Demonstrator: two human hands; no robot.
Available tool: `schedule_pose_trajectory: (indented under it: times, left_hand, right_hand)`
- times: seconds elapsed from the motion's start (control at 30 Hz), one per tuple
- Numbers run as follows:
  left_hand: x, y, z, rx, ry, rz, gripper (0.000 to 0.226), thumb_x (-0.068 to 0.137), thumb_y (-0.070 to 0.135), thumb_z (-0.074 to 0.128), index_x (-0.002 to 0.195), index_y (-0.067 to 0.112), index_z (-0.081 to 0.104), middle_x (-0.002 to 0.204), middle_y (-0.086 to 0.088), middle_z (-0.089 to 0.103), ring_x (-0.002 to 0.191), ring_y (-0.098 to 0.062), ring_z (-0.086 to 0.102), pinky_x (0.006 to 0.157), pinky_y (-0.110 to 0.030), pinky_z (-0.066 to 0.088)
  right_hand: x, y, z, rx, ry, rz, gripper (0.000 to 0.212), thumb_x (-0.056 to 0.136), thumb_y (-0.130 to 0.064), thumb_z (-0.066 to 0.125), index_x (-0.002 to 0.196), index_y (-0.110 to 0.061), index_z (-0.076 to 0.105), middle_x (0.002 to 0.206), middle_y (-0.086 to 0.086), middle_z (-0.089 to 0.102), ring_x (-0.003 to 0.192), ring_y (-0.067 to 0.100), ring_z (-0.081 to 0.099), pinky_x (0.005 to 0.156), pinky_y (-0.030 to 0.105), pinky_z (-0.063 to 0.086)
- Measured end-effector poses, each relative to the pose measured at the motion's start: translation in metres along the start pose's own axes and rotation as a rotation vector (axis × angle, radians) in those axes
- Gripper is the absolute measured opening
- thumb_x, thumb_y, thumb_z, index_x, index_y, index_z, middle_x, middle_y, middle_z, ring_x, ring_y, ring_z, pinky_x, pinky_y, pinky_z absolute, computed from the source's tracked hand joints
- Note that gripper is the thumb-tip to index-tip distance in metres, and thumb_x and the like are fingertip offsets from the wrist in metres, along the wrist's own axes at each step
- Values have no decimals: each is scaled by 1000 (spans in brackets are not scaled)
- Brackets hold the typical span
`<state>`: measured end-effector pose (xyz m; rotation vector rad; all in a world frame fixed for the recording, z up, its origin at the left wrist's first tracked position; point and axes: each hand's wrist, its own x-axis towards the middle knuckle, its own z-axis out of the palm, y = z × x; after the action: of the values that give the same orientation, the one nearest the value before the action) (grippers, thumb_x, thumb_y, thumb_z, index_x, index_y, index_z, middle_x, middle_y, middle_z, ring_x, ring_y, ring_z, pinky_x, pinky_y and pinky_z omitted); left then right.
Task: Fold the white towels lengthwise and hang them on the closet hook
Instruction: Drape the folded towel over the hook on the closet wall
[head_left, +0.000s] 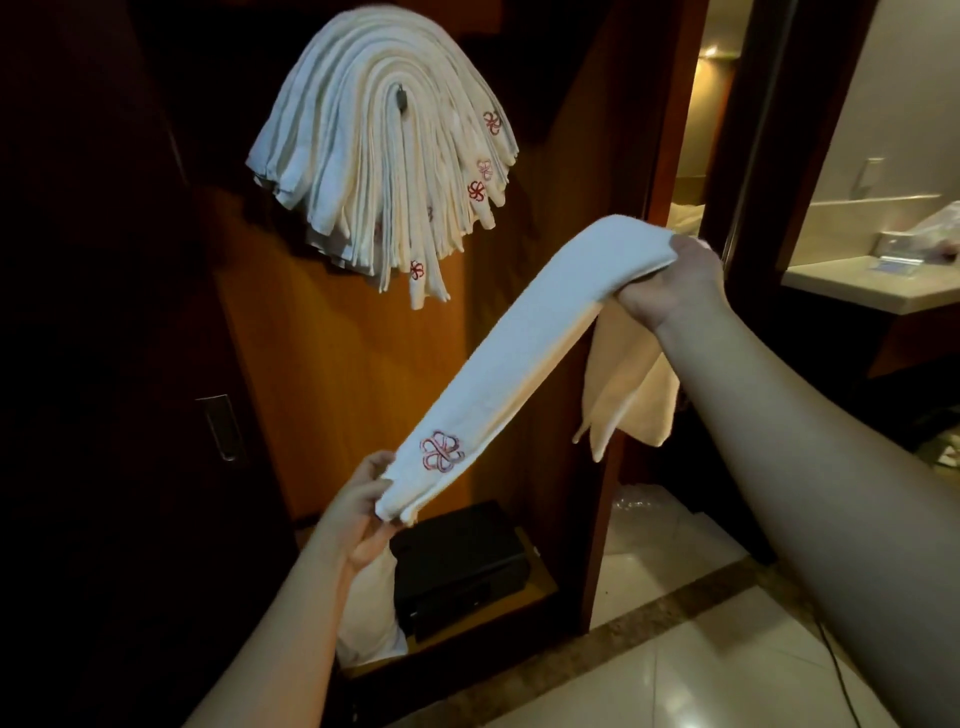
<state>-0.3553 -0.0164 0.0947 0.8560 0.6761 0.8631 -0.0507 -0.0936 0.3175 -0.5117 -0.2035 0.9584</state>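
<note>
Between both hands, a folded white towel (524, 358) stretches before the closet.
Left hand (358, 512) pinches its lower logo end; right hand (670, 280) grips the upper end, below the towel-laden hook (400, 97).

A dim room is shown. A wooden closet panel (332, 364) is lit warmly, and a black safe (460, 566) is set on its bottom shelf (535, 587). Glossy pale floor tiles (675, 670) are edged by a darker strip. At right, a pale counter (857, 291) is seen.
</note>
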Motion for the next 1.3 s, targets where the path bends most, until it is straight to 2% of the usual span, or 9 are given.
schedule_pose_trajectory:
  times: [0.27,0.4,0.5,0.73,0.87,1.0,1.07,1.17,1.3]
  left_hand:
    - [27,-35,47,264,139,-172,62,86,-12,58,140,15,45,121,-17,66,97,-29,70,63,-33,55]
    - [21,-9,75,431,380,55,54,93,8,61,141,28,46,132,-3,57,109,-19,60,75,-28,46]
    - [5,23,105,339,218,338,16,98,37,54,106,42,67,110,9,71,103,-11,67,84,-30,52]
    - [10,75,167,344,-221,431,96,74,89,23,152,34,36,159,11,35,144,-6,28,116,-32,16]
    - [30,105,171,426,-48,475,125,50,107,16,155,40,23,148,21,30,132,-2,26,109,-31,18]
    - [59,133,152,470,166,534,114,64,100,14,143,26,50,144,3,54,133,-21,50,105,-34,35]
    - [71,147,141,387,166,631,107,58,103,17,106,25,71,103,10,73,95,-14,68,83,-31,44]
    - [80,168,133,196,143,741,82,59,103,30,78,34,70,63,9,60,52,-10,52,56,-30,39]
    - [95,179,133,156,194,769,110,57,104,30,133,30,58,127,-18,59,115,-32,59,101,-53,49]
  right_hand:
    - [-15,53,60,-96,-4,37,25,91,-27,65,98,-11,46,99,19,67,88,39,64,60,54,53]
    - [-14,74,84,-319,-112,-81,17,96,-35,57,96,-19,50,101,14,66,91,31,65,66,43,57]
    - [-8,89,99,-592,-162,-205,33,100,-38,51,120,-13,53,116,14,65,105,28,63,92,44,55]
    - [3,112,149,-964,-279,-306,49,104,-39,42,142,-8,45,109,2,53,107,18,50,94,36,42]
    - [10,112,182,-943,-305,-325,44,101,-42,43,133,-11,51,106,4,57,105,24,55,97,43,46]
    - [20,104,204,-942,-315,-414,36,103,-42,42,121,-14,55,92,-5,52,89,15,51,82,37,43]
    - [30,100,211,-922,-335,-432,29,103,-39,42,108,-15,57,93,-1,56,92,20,56,78,36,48]
    - [34,99,218,-919,-369,-472,26,103,-34,43,85,-20,54,90,3,59,86,20,59,63,33,54]
    - [39,106,227,-1002,-415,-552,38,99,-37,42,103,-5,61,121,36,52,106,44,59,90,57,56]
